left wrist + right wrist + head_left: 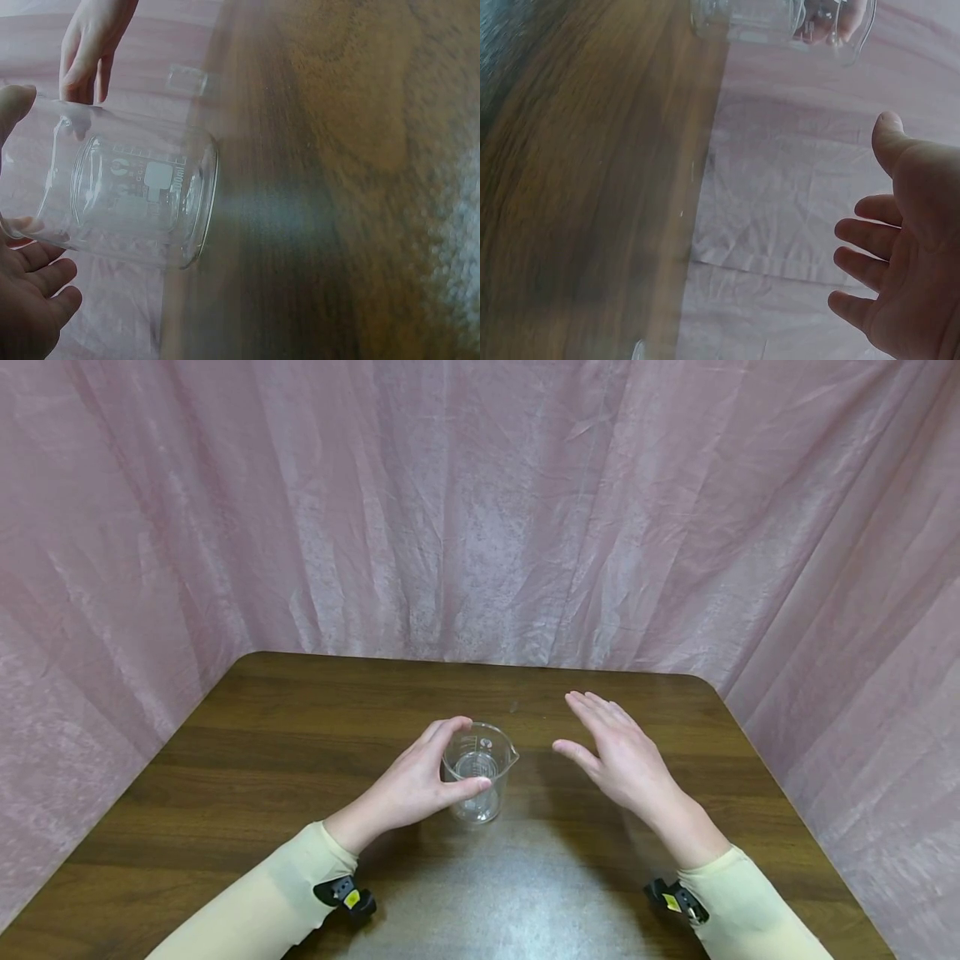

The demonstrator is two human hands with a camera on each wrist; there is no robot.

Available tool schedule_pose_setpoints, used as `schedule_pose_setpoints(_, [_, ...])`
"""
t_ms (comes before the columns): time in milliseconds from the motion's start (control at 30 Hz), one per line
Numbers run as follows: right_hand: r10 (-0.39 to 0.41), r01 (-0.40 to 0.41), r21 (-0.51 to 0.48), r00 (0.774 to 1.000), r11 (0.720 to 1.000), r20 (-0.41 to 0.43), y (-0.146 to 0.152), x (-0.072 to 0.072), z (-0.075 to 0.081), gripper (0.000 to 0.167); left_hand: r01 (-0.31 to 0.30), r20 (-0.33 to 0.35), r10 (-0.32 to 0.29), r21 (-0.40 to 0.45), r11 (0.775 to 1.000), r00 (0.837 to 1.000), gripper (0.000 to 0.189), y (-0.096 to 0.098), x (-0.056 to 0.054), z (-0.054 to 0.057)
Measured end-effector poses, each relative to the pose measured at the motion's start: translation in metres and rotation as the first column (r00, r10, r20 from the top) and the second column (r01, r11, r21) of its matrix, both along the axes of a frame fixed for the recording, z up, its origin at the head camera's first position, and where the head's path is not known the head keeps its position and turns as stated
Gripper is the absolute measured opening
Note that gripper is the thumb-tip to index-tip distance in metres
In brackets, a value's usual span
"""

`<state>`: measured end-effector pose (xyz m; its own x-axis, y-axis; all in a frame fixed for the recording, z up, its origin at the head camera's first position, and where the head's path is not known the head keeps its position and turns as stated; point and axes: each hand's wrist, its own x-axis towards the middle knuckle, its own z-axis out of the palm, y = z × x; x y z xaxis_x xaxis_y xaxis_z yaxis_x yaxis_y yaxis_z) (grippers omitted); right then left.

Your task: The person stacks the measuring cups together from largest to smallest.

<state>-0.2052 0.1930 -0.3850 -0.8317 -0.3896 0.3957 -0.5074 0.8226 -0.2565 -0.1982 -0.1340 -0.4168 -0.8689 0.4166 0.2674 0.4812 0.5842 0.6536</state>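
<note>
A clear glass beaker [501, 797] with white printed markings and a pouring spout stands upright near the middle of the table. My left hand [408, 789] grips it near the rim from the left, thumb on the near side and a finger at the far side. In the left wrist view the beaker [157, 176] shows a rounded clear outline inside its wall. To the right of it my right hand [626, 760] hovers over the table with fingers straight and thumb spread, holding nothing. The right wrist view shows this hand [915, 247] apart from the beaker [765, 19].
The brown wood-grain table [300, 710] has rounded far corners. Pink curtains [480, 527] hang behind it and along both sides. A small clear object [187, 80] shows beyond the beaker in the left wrist view. Bands with small black devices [347, 895] sit at both wrists.
</note>
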Motion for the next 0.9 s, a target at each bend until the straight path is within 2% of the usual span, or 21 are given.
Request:
schedule_pose_setpoints(500, [-0.069, 0.068, 0.012, 0.996, 0.998, 0.049, 0.023, 0.002, -0.005, 0.076, -0.002, 0.026, 0.003, -0.005, 1.000, 1.000, 0.089, -0.001, 0.000, 0.000])
schedule_pose_setpoints(900, [-0.113, 0.111, 0.031, 0.992, 0.993, 0.058, 0.042, -0.001, -0.010, 0.080, -0.002, 0.021, 0.002, 0.002, 1.000, 1.000, 0.091, 0.000, -0.001, 0.000])
